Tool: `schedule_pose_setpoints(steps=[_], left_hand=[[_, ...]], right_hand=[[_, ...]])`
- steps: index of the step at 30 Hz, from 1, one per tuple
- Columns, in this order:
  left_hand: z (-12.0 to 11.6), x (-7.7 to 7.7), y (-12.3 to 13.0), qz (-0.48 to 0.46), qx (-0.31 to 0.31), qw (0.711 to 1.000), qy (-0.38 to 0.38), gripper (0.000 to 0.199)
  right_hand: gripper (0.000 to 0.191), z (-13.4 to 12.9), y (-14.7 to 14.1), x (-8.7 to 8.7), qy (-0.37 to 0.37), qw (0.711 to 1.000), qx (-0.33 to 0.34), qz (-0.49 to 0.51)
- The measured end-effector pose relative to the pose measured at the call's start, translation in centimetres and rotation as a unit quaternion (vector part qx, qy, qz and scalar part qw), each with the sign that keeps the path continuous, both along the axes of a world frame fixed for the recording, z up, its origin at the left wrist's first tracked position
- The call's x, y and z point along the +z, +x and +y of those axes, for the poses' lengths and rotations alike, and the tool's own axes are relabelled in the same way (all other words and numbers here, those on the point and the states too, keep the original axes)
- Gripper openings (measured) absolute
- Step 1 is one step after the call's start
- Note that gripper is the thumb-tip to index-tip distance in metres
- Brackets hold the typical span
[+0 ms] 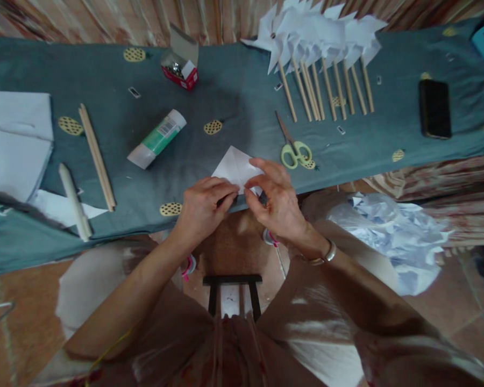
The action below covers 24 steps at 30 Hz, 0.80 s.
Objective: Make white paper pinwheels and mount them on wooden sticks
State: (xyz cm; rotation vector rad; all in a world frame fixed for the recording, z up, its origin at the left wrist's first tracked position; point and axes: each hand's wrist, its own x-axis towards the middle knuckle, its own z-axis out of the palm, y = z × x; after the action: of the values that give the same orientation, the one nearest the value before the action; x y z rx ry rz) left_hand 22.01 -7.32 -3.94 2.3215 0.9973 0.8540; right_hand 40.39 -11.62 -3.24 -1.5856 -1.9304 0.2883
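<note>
A small white square of paper (234,164) with crease lines lies at the front edge of the cloth-covered table, one corner pointing away from me. My left hand (205,207) pinches its near left edge between thumb and fingers. On the right side, my right hand (276,199) has its thumb and index finger at the near edge, with the other fingers curved over the right corner. The fingertips of both hands almost meet at the near corner, which they partly hide. Green-handled scissors (296,154) lie just beyond my right hand.
Several paper pinwheels (326,35) on wooden sticks lie at the back right. A glue tube (157,140), an open red box (180,72), sticks (97,156), a pale rod (75,201) and paper sheets (16,145) are leftward. A phone (434,109) lies right; a scrap bag (395,236) sits below.
</note>
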Motion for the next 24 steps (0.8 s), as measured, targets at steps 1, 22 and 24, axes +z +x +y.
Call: schedule_pose_setpoints(steps=[1,22,24], left_hand=[[0.01,-0.01,0.00,0.001,-0.002,1.000,0.001,0.017],[0.02,0.00,-0.08,0.006,-0.002,1.000,-0.001,0.020],[0.00,-0.02,-0.04,0.005,-0.002,1.000,-0.001,0.020]], right_hand=[[0.011,0.05,0.07,-0.04,-0.002,1.000,0.000,0.005],[0.027,0.22,0.13,-0.90,0.022,1.000,0.016,0.000],[0.028,0.19,0.14,-0.95,0.014,1.000,0.015,0.000]])
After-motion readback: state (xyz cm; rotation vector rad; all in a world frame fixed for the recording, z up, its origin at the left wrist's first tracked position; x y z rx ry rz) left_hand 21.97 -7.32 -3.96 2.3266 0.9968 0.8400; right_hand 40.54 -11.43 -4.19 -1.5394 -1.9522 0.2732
